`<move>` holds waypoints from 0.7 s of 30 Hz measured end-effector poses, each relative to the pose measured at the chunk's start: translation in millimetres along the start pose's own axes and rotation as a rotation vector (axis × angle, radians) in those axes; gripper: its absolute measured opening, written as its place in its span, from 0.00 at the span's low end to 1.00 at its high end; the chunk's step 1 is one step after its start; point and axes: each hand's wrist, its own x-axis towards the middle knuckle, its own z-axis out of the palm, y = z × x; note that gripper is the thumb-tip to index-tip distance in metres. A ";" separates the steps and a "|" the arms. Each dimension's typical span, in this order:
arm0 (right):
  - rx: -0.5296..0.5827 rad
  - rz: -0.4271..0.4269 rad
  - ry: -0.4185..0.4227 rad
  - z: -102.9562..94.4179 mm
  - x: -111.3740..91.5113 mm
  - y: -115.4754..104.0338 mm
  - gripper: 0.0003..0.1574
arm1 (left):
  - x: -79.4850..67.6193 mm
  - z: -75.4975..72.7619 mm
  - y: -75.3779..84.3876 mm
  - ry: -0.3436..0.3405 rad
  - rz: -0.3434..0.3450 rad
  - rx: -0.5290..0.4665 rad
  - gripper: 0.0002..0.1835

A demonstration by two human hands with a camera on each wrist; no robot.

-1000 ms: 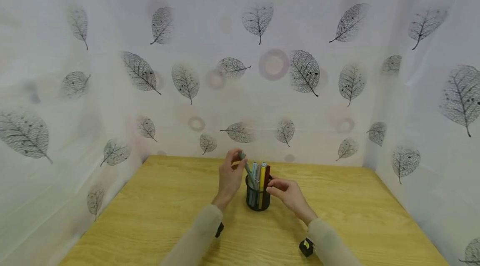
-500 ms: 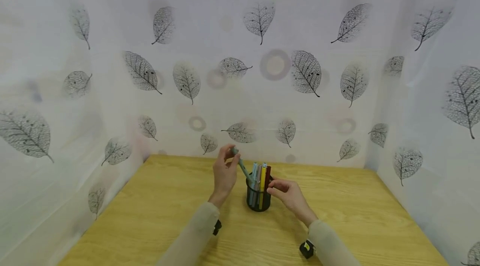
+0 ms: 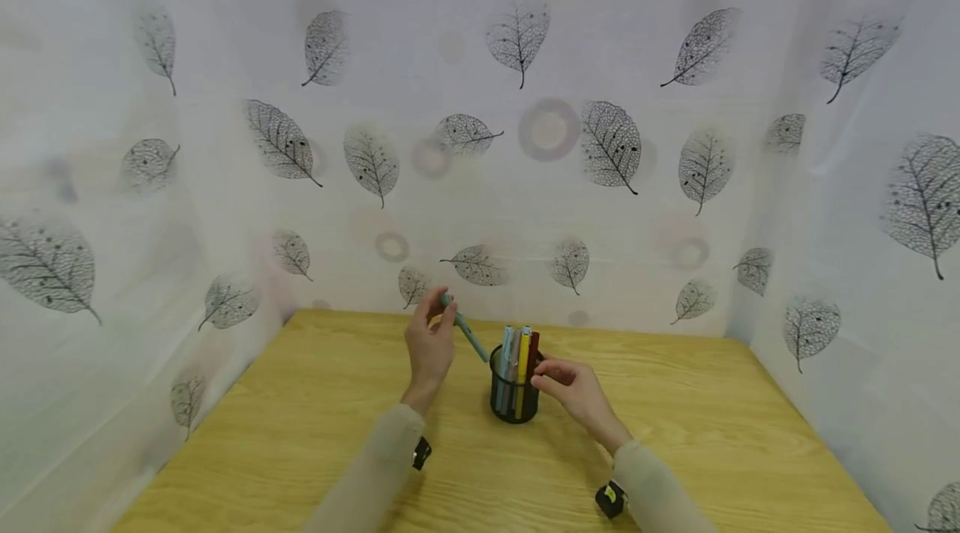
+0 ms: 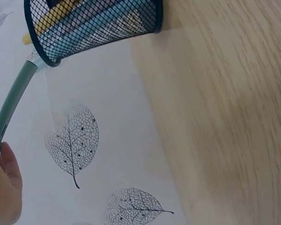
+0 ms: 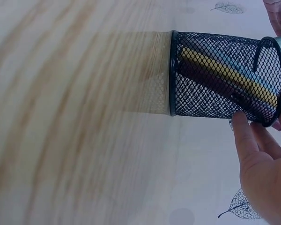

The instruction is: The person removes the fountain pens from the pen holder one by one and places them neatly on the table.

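Observation:
A black mesh pen holder (image 3: 514, 404) stands upright on the table, with a yellow marker (image 3: 523, 358), a dark red one (image 3: 533, 354) and light blue and grey ones leaning inside. My left hand (image 3: 430, 349) pinches a green marker (image 3: 471, 338) near its upper end. That marker slants down to the right, its lower end just outside the holder's rim; the left wrist view shows it too (image 4: 13, 101). On the holder's right side, my right hand (image 3: 579, 393) grips the rim with its fingers and thumb. In the right wrist view, fingertips touch the mesh (image 5: 210, 101).
The wood-grain table (image 3: 300, 424) spreads around the holder. Behind it and along both sides hangs a pale sheet (image 3: 480, 208) printed with dark leaves. Small black devices (image 3: 611, 500) are strapped at both wrists.
My left hand has moved left, drawing the green marker up out of the pen holder. The right hand has kept its place at the rim.

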 end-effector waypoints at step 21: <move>0.003 0.003 0.000 0.7 2.2 0.1 0.12 | -1.5 -13.4 -29.3 -0.346 -0.282 0.095 0.19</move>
